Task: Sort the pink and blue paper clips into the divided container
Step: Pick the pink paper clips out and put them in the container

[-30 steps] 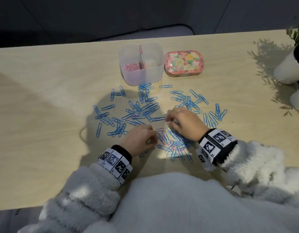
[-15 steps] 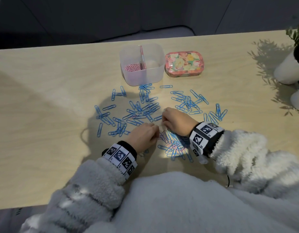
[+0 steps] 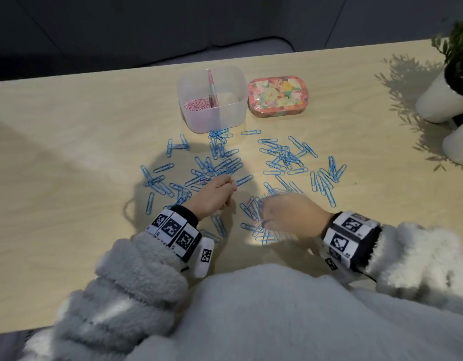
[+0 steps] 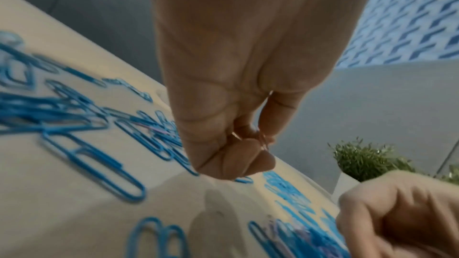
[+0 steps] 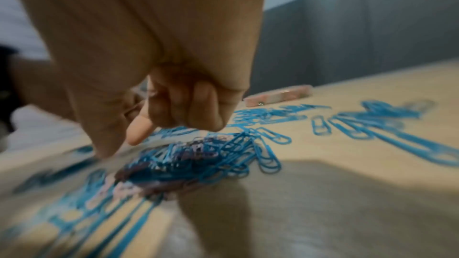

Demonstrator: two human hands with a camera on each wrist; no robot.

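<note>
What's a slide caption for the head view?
Both hands pick through scattered blue paper clips; pink paper clips fill the divided container's left compartment.

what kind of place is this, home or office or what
Probably a home or office desk, though that is a guess. A pale wooden table bears scattered blue paper clips, a floral tin and potted plants in white pots; a dark seat edge shows beyond the table.

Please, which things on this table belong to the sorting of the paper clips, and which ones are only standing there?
Belong to the job:
- blue paper clips
- pink paper clips
- divided container
- left hand, pinching a thin clip
- right hand

Only standing there:
- floral tin
- white plant pots
</note>
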